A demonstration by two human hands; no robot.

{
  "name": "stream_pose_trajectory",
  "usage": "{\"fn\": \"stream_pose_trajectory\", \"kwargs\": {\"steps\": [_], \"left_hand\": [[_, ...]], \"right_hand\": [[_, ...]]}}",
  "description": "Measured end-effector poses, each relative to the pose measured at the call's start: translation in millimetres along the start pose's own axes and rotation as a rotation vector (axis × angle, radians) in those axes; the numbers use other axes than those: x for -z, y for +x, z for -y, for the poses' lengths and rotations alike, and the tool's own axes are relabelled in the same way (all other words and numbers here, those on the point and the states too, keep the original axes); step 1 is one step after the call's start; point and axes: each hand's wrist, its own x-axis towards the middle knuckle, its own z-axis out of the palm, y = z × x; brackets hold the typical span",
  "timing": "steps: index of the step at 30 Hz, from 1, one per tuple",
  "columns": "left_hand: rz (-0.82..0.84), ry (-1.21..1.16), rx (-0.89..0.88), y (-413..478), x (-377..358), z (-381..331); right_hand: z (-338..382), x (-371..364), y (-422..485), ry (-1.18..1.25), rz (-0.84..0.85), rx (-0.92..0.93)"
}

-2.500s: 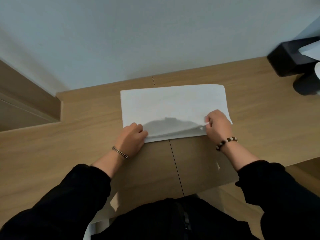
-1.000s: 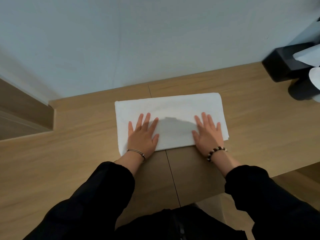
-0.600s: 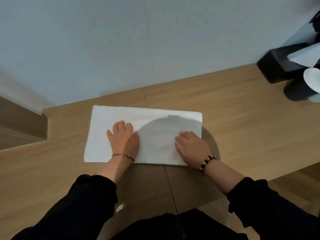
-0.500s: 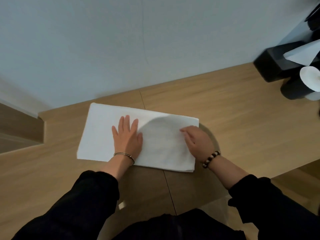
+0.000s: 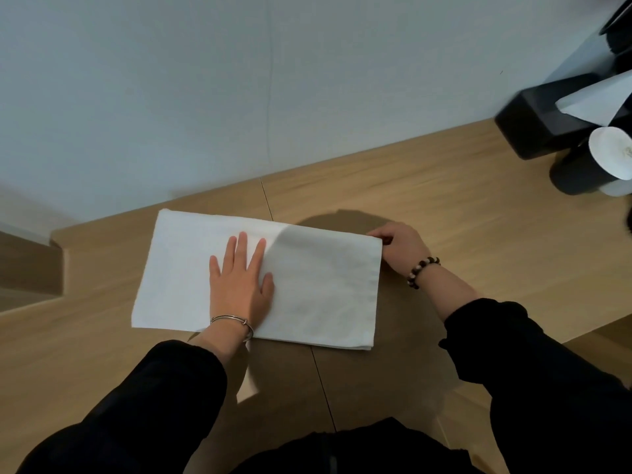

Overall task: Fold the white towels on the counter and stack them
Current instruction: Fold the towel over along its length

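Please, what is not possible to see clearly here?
Head view:
1. Fingertips of the right hand: curled at the far right corner of the towel; whether they pinch it is unclear.
2. Layers of the towel: count hidden under the top layer and the left hand.
3. Black objects: cut off by the right edge, blurred.

A light wood-grain counter [image 5: 461, 206] runs from the lower left of the frame to the right edge, its far side against a pale wall. A thin dark seam [image 5: 266, 200] crosses it from upper centre towards the bottom centre. A folded white towel [image 5: 325, 285] lies flat in the middle of the frame, straddling that seam, its layered edges showing at its lower right corner. In the upper right corner a black box [image 5: 540, 124] and a dark round container [image 5: 574, 176] stand just beside each other, well apart from the towel.
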Motion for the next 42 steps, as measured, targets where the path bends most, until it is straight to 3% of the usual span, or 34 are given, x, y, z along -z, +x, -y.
{"fn": "stream_pose_trajectory", "kwargs": {"steps": [8,14,19,24,27,31,33,36,38,40,42], "left_hand": [[-0.015,-0.018,-0.018,-1,1,0],[-0.026,-0.041,-0.017,-2,1,0],[-0.027,-0.049,-0.014,-1,1,0],[-0.024,-0.081,-0.042,-2,2,0],[-0.030,-0.077,-0.017,-3,1,-1],[-0.021,-0.093,0.102,-8,-3,-19],[0.001,-0.119,0.175,-10,-5,-37],[0.027,-0.130,0.259,-10,-5,-57],[0.028,-0.132,0.262,-8,-5,-59],[0.028,-0.112,0.152,-5,-5,-54],[0.030,-0.043,-0.080,1,-4,-44]], "right_hand": [[2,15,10,-0.084,0.088,-0.001],[26,24,20,0.105,0.308,-0.320],[36,-2,19,-0.399,0.196,-0.206],[26,-11,19,-0.679,0.038,-0.097],[32,-13,22,-0.743,-0.026,-0.123],[49,-30,8,-0.654,-0.373,0.039],[60,-58,-7,-0.575,-0.305,0.118],[54,-88,-22,-0.600,-0.065,0.051],[43,-89,-20,-0.623,-0.053,0.026],[38,-87,-18,-0.638,-0.067,0.026],[38,-89,-17,-0.655,-0.079,0.028]]}}
